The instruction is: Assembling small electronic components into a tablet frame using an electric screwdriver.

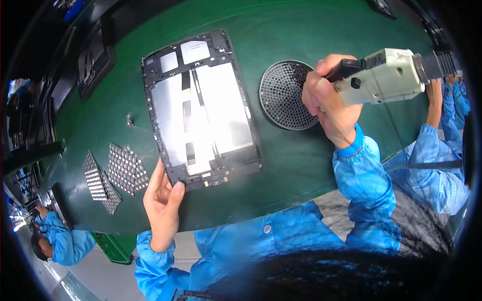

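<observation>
My left hand (pixel 163 203) grips the near left corner of an opened tablet housing (pixel 228 110), thumb on top and fingers underneath. The housing has a black frame, bright silvery plates and dark ribbon cables down its middle. To its right is a round screw tray (pixel 283 98), its surface full of small holes. My right hand (pixel 334 103) is closed around a pale electric screwdriver (pixel 379 83) with a black lever, over the tray's right side. The driver's tip is hidden by my fingers.
Sheets of small metallic parts (pixel 128 168) lie at the left on the green table (pixel 228 200). A tiny metal piece (pixel 129 119) sits behind them. Another dark housing (pixel 95 60) is at the far left. Co-workers in blue sit at the right (pixel 427 170) and left (pixel 70 241).
</observation>
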Demonstrator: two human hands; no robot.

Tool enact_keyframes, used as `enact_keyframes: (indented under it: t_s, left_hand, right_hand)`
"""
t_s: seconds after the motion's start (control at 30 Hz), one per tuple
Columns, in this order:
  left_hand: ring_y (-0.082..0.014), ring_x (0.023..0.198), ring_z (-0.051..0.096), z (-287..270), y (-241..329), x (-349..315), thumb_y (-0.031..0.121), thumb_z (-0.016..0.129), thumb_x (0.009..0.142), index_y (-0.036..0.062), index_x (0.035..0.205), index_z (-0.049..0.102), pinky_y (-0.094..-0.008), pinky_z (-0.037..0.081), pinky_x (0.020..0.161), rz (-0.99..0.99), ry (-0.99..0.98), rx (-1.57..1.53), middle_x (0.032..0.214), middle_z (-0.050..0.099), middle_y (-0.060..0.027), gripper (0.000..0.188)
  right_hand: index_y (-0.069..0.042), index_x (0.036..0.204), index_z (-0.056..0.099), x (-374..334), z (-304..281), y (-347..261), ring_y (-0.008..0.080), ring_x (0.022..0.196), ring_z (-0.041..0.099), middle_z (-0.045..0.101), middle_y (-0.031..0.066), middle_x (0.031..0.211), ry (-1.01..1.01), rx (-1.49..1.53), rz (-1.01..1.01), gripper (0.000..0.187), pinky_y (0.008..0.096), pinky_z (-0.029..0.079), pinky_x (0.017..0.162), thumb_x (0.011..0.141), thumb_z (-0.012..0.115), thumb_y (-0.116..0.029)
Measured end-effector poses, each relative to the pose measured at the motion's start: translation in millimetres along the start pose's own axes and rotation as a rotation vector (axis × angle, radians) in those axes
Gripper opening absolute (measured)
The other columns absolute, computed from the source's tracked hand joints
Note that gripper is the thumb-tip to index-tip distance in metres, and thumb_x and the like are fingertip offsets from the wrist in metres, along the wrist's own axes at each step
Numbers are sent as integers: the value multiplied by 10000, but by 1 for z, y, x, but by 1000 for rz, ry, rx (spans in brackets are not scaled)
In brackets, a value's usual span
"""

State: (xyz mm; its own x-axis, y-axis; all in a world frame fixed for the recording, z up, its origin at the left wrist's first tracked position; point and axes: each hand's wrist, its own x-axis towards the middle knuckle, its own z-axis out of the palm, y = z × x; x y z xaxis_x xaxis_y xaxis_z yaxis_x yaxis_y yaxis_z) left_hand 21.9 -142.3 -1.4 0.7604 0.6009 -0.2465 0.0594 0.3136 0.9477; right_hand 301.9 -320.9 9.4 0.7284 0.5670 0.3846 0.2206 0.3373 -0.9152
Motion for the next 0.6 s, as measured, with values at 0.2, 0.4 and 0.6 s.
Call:
enact_keyframes:
  t_s: [0.2,0.4,0.6]
  left_hand:
    - [-242,1002,574,-12,54,2,42,685,847,-8,1356,476,-321,468,854,223,-65,1068,1223,564,-145,553]
    - [-277,921,561,-85,73,85,105,735,794,45,1214,590,-338,474,808,539,151,1188,1095,570,-137,449]
    - [-267,837,600,-108,76,120,80,728,782,22,978,684,-338,494,743,579,-180,1124,968,605,-112,210]
  right_hand:
    - [-46,1059,458,3,15,-3,105,473,402,458,42,703,-11,-13,47,292,248,325,398,875,664,-141]
    - [-45,1001,456,-2,21,3,82,458,341,403,27,700,-17,158,-9,276,213,306,383,882,665,-181]
    - [-42,1078,461,3,13,-9,73,465,338,395,15,692,-9,208,-66,273,214,258,380,950,577,-254]
